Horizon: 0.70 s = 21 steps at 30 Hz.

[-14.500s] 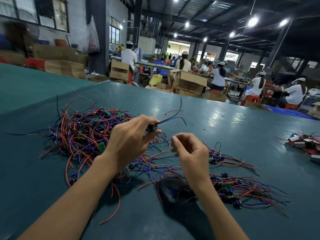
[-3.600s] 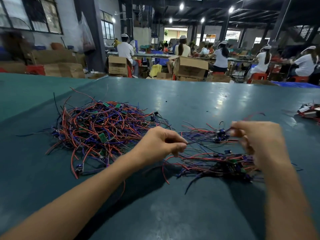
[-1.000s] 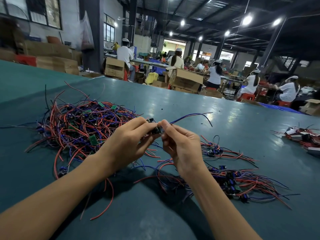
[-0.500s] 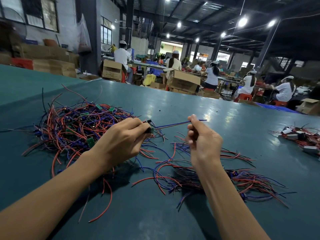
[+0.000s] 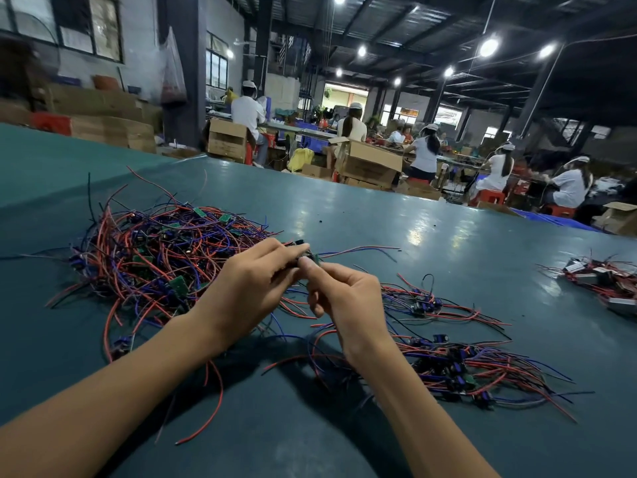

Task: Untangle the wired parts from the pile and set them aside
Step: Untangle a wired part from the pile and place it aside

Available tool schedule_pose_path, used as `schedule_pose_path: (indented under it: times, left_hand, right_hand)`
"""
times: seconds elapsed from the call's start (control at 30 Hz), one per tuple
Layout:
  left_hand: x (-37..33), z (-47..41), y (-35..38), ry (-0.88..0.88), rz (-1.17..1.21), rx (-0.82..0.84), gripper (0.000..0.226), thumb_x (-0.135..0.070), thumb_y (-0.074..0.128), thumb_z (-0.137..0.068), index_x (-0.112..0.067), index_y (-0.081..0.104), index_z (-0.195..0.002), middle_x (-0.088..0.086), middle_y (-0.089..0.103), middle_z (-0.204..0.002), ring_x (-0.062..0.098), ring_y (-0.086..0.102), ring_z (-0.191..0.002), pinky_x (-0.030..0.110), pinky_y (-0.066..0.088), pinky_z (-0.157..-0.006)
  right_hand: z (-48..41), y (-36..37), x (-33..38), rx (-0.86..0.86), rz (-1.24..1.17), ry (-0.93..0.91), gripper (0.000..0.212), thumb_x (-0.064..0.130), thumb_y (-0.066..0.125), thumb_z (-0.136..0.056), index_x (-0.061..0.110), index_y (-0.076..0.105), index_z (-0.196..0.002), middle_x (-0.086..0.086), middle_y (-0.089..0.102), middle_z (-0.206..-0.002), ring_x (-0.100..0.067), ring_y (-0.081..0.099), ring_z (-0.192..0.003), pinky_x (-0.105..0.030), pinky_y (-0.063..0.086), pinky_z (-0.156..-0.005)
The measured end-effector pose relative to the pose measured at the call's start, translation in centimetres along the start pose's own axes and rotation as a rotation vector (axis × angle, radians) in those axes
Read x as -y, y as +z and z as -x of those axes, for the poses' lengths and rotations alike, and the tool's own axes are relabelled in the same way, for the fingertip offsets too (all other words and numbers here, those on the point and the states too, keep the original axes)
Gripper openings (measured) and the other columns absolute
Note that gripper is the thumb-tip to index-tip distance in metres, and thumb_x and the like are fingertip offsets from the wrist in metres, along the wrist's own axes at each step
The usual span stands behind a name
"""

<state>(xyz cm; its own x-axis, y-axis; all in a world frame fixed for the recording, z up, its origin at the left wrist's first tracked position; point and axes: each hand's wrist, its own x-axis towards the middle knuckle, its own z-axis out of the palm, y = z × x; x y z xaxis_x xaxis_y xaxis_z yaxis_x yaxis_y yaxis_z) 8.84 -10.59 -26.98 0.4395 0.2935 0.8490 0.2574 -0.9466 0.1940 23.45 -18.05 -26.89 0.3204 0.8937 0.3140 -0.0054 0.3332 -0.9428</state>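
**A:** What are the two hands doing?

**B:** Both hold one wired part [image 5: 305,258]. The left hand [image 5: 248,288] has its fingers curled and pinches the small dark piece from the left side. The right hand [image 5: 344,298] pinches the same piece between thumb and forefinger from the right side. The fingertips of the two hands meet there.

**A:** Where is this part?

**B:** It is held up over the green table [image 5: 344,208], just at the right edge of the pile [image 5: 155,257]. Its red and blue wires [image 5: 358,250] go out to the right, thin and almost level.

**A:** How does the pile look?

**B:** It lies on the left, behind the left hand. Red, blue and black wires are mixed together with small green boards [image 5: 179,284]. Some loose red ends spread toward the near edge of the table.

**A:** And on the right side?

**B:** A flatter group [image 5: 458,367] of the same parts lies beside the right forearm, and its wires point mostly to the right. A smaller group [image 5: 420,303] lies just behind it. Well apart, at the far right, there is another bundle [image 5: 606,277], cut off by the border of the view.

**A:** What is behind the table?

**B:** Cardboard boxes [image 5: 370,165], and people [image 5: 424,153] in white tops who sit at other tables.
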Motion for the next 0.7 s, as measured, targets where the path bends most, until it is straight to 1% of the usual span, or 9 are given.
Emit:
schedule_pose_path:
  times: [0.07, 0.17, 0.23, 0.33, 0.47, 0.53, 0.6, 0.67, 0.7]
  left_hand:
    - [0.2, 0.0, -0.1, -0.022, 0.041, -0.007, 0.029, -0.014, 0.071, -0.092, -0.001, 0.073, -0.117, 0.008, 0.070, -0.092, 0.020, 0.067, -0.078, 0.029, 0.054, -0.075]
    - [0.9, 0.1, -0.6, -0.059, 0.074, -0.038, 0.020, -0.024, 0.073, -0.091, -0.008, 0.080, -0.102, 0.000, 0.073, -0.086, 0.016, 0.067, -0.072, 0.034, 0.056, -0.065]
    - [1.5, 0.0, -1.0, -0.068, 0.036, -0.063, 0.020, -0.029, 0.071, -0.090, -0.013, 0.082, -0.096, -0.004, 0.074, -0.085, 0.016, 0.069, -0.072, 0.036, 0.057, -0.062]
    - [1.9, 0.2, -1.0, -0.047, -0.039, -0.055, 0.020, -0.031, 0.070, -0.090, -0.015, 0.082, -0.091, -0.005, 0.075, -0.082, 0.015, 0.068, -0.071, 0.035, 0.056, -0.059]
    - [2.6, 0.5, -1.5, -0.071, -0.061, 0.011, 0.020, -0.030, 0.070, -0.088, -0.015, 0.082, -0.089, -0.007, 0.073, -0.079, 0.014, 0.067, -0.068, 0.035, 0.055, -0.057]
    - [3.1, 0.7, -1.9, -0.154, 0.088, 0.077, 0.026, -0.034, 0.065, -0.091, -0.015, 0.080, -0.083, -0.007, 0.072, -0.074, 0.015, 0.066, -0.064, 0.035, 0.053, -0.057]
    - [3.0, 0.6, -1.9, -0.300, 0.325, 0.139, 0.037, -0.039, 0.056, -0.093, -0.018, 0.078, -0.073, 0.000, 0.069, -0.062, 0.018, 0.063, -0.057, 0.030, 0.048, -0.053]
    - [2.4, 0.0, -1.6, -0.483, 0.542, 0.163, 0.048, -0.040, 0.050, -0.095, -0.014, 0.078, -0.066, 0.007, 0.064, -0.055, 0.021, 0.053, -0.050, 0.027, 0.037, -0.048]
    - [2.2, -0.4, -1.6, -0.617, 0.668, 0.188, 0.052, -0.037, 0.046, -0.097, -0.010, 0.077, -0.065, 0.009, 0.061, -0.054, 0.022, 0.048, -0.050, 0.027, 0.031, -0.049]
  right_hand:
    - [-0.2, -0.5, 0.3, -0.049, -0.011, 0.001, 0.028, 0.022, 0.074, -0.091, 0.008, 0.073, -0.067, -0.007, 0.051, -0.058, -0.018, 0.043, -0.048, -0.027, 0.033, -0.045]
    - [-0.7, -2.0, 1.3, -0.175, -0.106, 0.001, 0.026, 0.023, 0.075, -0.090, 0.006, 0.075, -0.071, -0.007, 0.053, -0.058, -0.017, 0.044, -0.047, -0.027, 0.033, -0.045]
    - [-1.0, -3.2, 1.9, -0.260, -0.184, -0.001, 0.023, 0.022, 0.076, -0.088, 0.009, 0.076, -0.069, -0.005, 0.055, -0.059, -0.015, 0.046, -0.048, -0.026, 0.034, -0.044]
    - [-1.1, -3.8, 2.1, -0.325, -0.164, -0.016, 0.029, 0.022, 0.078, -0.086, 0.013, 0.073, -0.060, -0.005, 0.056, -0.059, -0.015, 0.046, -0.048, -0.027, 0.036, -0.045]
    - [-1.4, -4.4, 2.3, -0.405, -0.242, -0.032, 0.026, 0.020, 0.078, -0.087, 0.014, 0.076, -0.062, -0.002, 0.057, -0.059, -0.014, 0.049, -0.050, -0.025, 0.038, -0.043]
    - [-1.4, -5.0, 2.6, -0.416, -0.279, -0.046, 0.026, 0.021, 0.076, -0.088, 0.014, 0.074, -0.062, -0.003, 0.057, -0.061, -0.014, 0.049, -0.051, -0.026, 0.038, -0.042]
    - [-1.4, -5.2, 2.6, -0.370, -0.298, -0.050, 0.021, 0.022, 0.073, -0.090, 0.013, 0.074, -0.071, -0.005, 0.059, -0.065, -0.015, 0.051, -0.054, -0.027, 0.039, -0.045]
    - [-1.2, -4.8, 2.7, -0.269, -0.323, -0.030, 0.021, 0.023, 0.066, -0.094, 0.011, 0.073, -0.079, -0.007, 0.064, -0.072, -0.017, 0.058, -0.060, -0.027, 0.043, -0.049]
    - [-1.2, -4.5, 2.7, -0.207, -0.353, -0.013, 0.023, 0.023, 0.062, -0.096, 0.011, 0.074, -0.079, -0.008, 0.067, -0.076, -0.018, 0.062, -0.064, -0.028, 0.047, -0.052]
